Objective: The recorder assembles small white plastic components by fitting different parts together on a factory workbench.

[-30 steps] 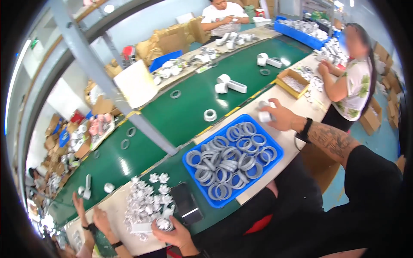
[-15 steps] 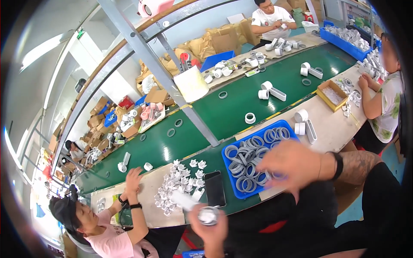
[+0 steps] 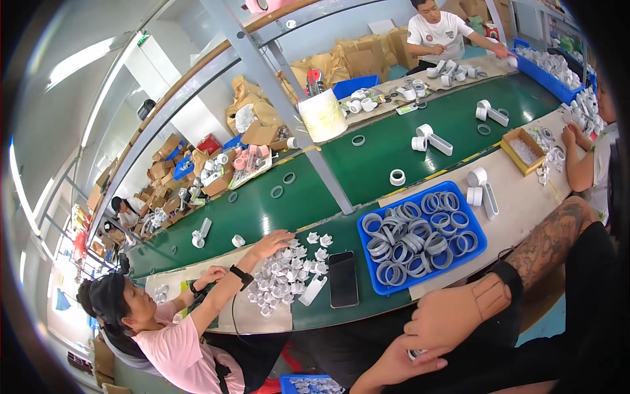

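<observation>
Low in front of me, my left hand (image 3: 392,366) is closed around a small round white-and-grey plastic part (image 3: 415,354), mostly hidden by fingers. From above, my right hand (image 3: 446,320) bends over it with its fingers closed onto the same part. Just beyond my hands stands a blue tray (image 3: 365,244) filled with grey rings (image 3: 420,264). Left of the tray lie a dark phone (image 3: 344,281), a flat white handle-shaped piece (image 3: 314,291) and a heap of white claw-shaped parts (image 3: 279,279).
A co-worker's hand (image 3: 270,244) reaches over the white heap. White handled assemblies (image 3: 482,192) stand on the table near a yellow box (image 3: 524,150). Behind runs a green conveyor (image 3: 315,184) bearing rings and parts, crossed by a grey post (image 3: 328,180). Other people sit around it.
My right hand has come from over the ring tray down to my left hand, which moved right and lower. The white heap's co-worker has reached onto it. The view has shifted slightly.
</observation>
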The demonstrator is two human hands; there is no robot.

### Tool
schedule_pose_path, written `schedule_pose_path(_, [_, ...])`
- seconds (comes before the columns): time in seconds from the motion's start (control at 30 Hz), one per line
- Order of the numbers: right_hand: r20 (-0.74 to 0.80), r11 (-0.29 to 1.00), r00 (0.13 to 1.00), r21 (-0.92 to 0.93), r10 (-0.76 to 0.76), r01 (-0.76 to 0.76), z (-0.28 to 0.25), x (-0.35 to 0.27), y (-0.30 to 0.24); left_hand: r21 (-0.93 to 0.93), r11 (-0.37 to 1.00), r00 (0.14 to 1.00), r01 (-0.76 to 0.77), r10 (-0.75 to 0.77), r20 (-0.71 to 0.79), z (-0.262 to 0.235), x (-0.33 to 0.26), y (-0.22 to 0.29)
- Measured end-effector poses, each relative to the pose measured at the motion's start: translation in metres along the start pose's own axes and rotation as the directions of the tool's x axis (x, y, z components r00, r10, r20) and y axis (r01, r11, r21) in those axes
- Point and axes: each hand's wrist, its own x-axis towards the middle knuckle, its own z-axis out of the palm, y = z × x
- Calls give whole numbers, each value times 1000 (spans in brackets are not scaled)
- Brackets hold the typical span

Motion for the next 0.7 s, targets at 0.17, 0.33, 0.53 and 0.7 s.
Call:
schedule_pose_path(0.17, [4,992,1000,122,-28,27,3,5,-9,-139,958,916,250,-188,356,-14,-7,-14])
schedule_pose_path(0.33, [17,959,997,275,-78,71,-15,15,-27,-285,907,866,309,-144,479,-22,-23,-3])
schedule_pose_path(0.53, [-11,916,993,385,-114,109,-11,13,-38,-438,876,938,203,-44,345,-9,-35,21])
schedule_pose_path(0.7, [111,952,994,304,-1,-33,-24,18,-50,-417,906,989,68,-7,146,5,-50,29])
